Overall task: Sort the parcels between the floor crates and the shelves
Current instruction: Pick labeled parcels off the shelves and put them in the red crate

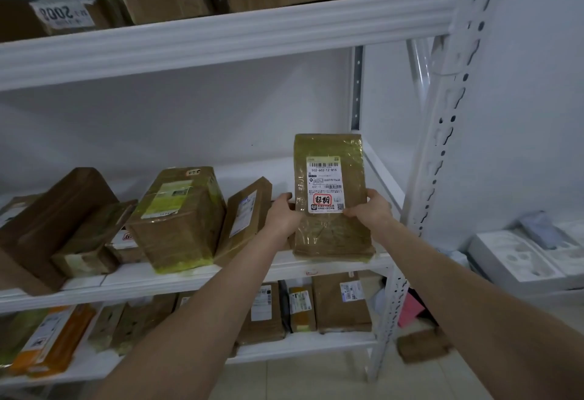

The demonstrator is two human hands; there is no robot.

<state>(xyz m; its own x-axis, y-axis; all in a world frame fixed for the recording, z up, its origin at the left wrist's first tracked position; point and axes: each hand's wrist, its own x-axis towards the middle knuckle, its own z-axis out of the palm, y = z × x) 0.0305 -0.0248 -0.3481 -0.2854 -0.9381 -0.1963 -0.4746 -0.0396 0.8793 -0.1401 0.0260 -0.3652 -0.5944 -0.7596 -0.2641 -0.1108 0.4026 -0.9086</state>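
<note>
Left grip (282,215) and right grip (369,210) clasp the side edges of the upright parcel (331,150) at the right end of the shelf (189,276); it looks stiff, light and tape-slick.

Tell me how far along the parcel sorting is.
Done: several taped parcels stand on the middle shelf, more on the lower shelf. In hand: left hand and right hand hold a labelled parcel upright at its right end. Left: one brown packet on the floor; crates aren't visible.
</note>
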